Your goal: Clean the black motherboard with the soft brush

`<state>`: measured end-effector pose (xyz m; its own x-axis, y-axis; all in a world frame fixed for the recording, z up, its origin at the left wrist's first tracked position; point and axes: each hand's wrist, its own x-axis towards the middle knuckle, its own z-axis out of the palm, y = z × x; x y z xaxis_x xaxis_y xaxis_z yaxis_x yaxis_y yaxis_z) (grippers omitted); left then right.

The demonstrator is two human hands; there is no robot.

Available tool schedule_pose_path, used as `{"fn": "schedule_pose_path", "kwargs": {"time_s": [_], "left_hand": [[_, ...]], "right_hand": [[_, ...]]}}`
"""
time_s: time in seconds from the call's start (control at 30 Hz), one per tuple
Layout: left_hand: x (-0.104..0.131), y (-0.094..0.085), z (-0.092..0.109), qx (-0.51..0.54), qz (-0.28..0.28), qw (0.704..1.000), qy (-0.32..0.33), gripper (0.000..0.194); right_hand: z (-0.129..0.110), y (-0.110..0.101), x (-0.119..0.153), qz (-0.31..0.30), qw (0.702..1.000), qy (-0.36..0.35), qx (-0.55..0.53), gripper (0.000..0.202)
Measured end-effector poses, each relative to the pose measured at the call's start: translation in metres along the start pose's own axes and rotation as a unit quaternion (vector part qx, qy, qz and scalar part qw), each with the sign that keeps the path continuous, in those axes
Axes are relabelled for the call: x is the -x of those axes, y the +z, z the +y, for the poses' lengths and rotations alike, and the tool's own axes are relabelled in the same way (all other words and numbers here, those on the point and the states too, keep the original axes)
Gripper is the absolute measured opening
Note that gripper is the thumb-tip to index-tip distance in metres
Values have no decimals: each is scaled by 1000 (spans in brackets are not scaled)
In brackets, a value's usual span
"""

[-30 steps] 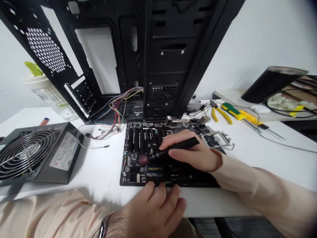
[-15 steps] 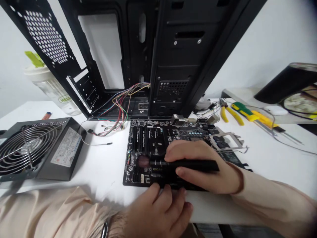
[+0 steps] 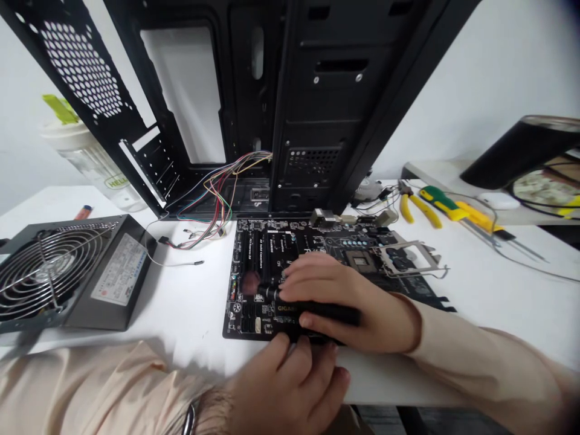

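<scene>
A black motherboard (image 3: 267, 311) lies flat on the white table, its CPU socket bracket (image 3: 414, 254) raised open at the right. My right hand (image 3: 335, 296) is closed around the black handle of a brush (image 3: 326, 311). The brush's round, pinkish bristle head (image 3: 251, 282) is smeared by motion and is over the board's left part, near the slots. At the front edge of the board, my left hand (image 3: 290, 380) has its curled fingertips on the edge, steadying it; its thumb is hidden.
Behind the board stands an open black computer case (image 3: 312, 139), with thin coloured wires (image 3: 220, 193) hanging out. To the left are a power supply (image 3: 122, 272) and a clear bottle (image 3: 97, 163). Yellow-handled pliers (image 3: 423, 209) and screwdrivers (image 3: 475, 215) lie at the right.
My right hand has moved left across the board with the brush, and the bristle head has shifted left and slightly up. More of the CPU socket shows. My left hand stays at the edge.
</scene>
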<state>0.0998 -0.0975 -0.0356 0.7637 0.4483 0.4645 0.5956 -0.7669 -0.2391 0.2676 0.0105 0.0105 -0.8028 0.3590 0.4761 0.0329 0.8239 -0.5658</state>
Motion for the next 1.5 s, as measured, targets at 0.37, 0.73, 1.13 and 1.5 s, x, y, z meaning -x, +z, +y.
{"fn": "schedule_pose_path", "kwargs": {"time_s": [0.37, 0.73, 1.13, 1.5], "left_hand": [[0, 2, 0, -2, 28, 1000, -15, 25], [2, 4, 0, -11, 21, 1000, 4, 23], [-3, 2, -6, -21, 24, 999, 24, 25], [-4, 0, -6, -23, 19, 999, 20, 27]], "right_hand": [[3, -5, 1, 111, 984, 16, 140, 16], [22, -11, 5, 75, 932, 43, 351, 21], [24, -24, 6, 106, 912, 71, 389, 14], [21, -37, 12, 166, 892, 35, 419, 18]]}}
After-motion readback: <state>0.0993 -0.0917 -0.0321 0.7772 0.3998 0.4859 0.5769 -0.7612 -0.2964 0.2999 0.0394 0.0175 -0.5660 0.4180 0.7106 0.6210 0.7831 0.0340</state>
